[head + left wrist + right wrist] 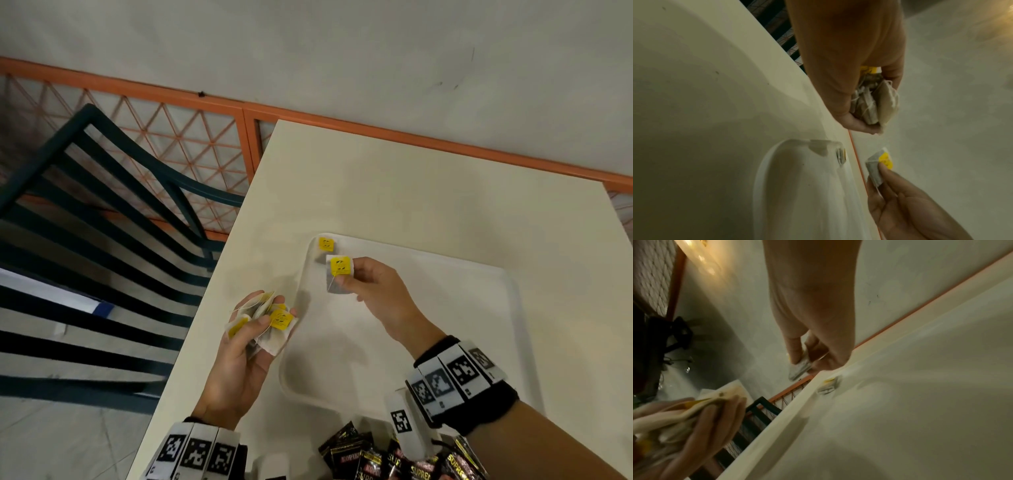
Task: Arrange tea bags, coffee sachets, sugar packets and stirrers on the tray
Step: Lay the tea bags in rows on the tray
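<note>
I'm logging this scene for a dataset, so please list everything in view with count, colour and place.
Rectangular tray: one, white, on the table, right of centre.
Tea bag lying on the tray: one, pale paper with yellow tag, far left corner of the tray.
Tea bag pinched in the right hand: one, grey-white with yellow tag, above the tray beside the first.
Bunch of tea bags: several, exact count unclear, white with yellow tags, in the left hand.
Coffee sachets: several, black with red lettering, near table edge.
Table: one, cream.
Slatted chair: one, dark green, left of the table.
Wrist bands with square markers: two, black and white.
Left hand: grips the bunch.
Right hand: pinches one bag.
</note>
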A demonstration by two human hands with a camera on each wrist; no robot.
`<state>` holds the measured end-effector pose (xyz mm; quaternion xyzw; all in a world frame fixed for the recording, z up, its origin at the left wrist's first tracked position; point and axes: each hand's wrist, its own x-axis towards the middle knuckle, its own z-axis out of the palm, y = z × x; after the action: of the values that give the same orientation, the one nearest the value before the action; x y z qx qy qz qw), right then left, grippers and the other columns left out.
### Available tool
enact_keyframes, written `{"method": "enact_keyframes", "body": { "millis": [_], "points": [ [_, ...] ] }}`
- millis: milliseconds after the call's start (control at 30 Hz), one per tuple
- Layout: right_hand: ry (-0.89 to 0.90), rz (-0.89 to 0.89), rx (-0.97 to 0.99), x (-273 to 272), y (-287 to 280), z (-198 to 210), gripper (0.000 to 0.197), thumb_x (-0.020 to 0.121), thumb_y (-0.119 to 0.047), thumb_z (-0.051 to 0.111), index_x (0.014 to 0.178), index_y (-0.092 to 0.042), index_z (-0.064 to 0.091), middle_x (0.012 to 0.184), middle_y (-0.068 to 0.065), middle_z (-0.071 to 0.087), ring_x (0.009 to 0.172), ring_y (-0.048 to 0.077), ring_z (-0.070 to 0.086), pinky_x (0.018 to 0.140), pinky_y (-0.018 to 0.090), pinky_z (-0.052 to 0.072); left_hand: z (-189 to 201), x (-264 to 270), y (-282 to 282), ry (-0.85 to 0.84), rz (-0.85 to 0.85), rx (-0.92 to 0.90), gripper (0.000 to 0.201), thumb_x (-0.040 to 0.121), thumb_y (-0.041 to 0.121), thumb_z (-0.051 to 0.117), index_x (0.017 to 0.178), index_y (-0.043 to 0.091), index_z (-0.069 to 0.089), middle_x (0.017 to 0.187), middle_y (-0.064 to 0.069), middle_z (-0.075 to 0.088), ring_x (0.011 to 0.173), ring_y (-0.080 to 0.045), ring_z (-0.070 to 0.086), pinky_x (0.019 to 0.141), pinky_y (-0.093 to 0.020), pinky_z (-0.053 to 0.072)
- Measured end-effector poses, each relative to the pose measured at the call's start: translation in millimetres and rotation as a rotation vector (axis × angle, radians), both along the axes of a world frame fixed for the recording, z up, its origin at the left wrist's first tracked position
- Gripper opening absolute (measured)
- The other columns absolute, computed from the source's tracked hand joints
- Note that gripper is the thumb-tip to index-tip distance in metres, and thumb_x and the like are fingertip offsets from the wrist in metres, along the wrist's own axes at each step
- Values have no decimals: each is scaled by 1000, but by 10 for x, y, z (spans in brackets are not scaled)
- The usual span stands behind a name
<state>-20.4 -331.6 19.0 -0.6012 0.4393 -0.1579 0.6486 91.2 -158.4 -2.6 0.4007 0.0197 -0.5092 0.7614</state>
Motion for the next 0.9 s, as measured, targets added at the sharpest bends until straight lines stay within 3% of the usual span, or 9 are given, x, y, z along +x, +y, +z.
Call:
{"method": "enact_keyframes", "body": {
  "millis": [100,167,267,333,400,533,667,833,900],
  "points": [
    [89,-165,30,-3,-183,-175,10,80,-3,68,84,-9,62,74,4,57,60,9,47,47,10,36,-20,-10,18,-9,1,21,36,72,10,58,108,16,60,108,-9,69,96,-26,68,80,-32,57],
    [119,-215,99,25,-301,-270,13,82,-4,67,75,-14,60,73,3,56,61,11,48,53,17,40,-28,-1,28,-24,-23,25,43,68,10,69,109,16,61,110,-9,69,99,-27,67,80,-32,57],
    [135,-263,140,117,-457,-372,15,86,-4,62,73,-11,60,71,3,56,62,13,52,55,17,46,-57,23,40,-37,-39,46,73,43,28,90,110,18,63,114,-10,68,104,-28,66,77,-31,57],
    [204,-257,62,195,-514,-383,3,85,-6,63,84,-6,66,67,3,56,60,12,50,55,18,44,-83,38,56,-32,-24,54,78,38,31,92,109,18,63,114,-11,67,105,-29,65,78,-32,57],
    [261,-249,-32,248,-552,-390,14,80,-10,69,94,-6,70,75,5,62,70,15,54,66,24,44,-97,51,69,-20,-20,50,77,37,31,93,108,17,64,112,-11,68,104,-29,65,76,-32,57],
    [361,-221,-103,296,-557,-373,9,76,-19,74,77,-15,66,82,1,61,83,16,54,74,26,40,-92,62,73,-10,-10,38,76,37,29,93,106,16,65,109,-11,69,99,-28,68,74,-33,58],
    [414,-234,-198,305,-527,-425,31,78,-20,73,63,-22,46,68,-9,49,82,15,50,57,18,37,-103,65,63,-8,-6,50,79,36,30,93,108,15,64,109,-11,70,100,-29,67,74,-33,57],
    [391,-231,-292,305,-514,-465,21,80,-14,69,83,-9,48,67,-8,43,65,13,45,46,4,36,-113,52,59,-10,-17,55,75,37,31,93,106,17,66,108,-10,70,102,-28,67,76,-33,57],
    [383,-222,-318,297,-501,-480,21,82,-13,66,84,-8,46,67,-6,43,61,12,43,45,5,36,-114,46,59,-12,-21,65,80,38,31,93,110,16,63,109,-11,69,103,-29,66,76,-33,57]
  ]
}}
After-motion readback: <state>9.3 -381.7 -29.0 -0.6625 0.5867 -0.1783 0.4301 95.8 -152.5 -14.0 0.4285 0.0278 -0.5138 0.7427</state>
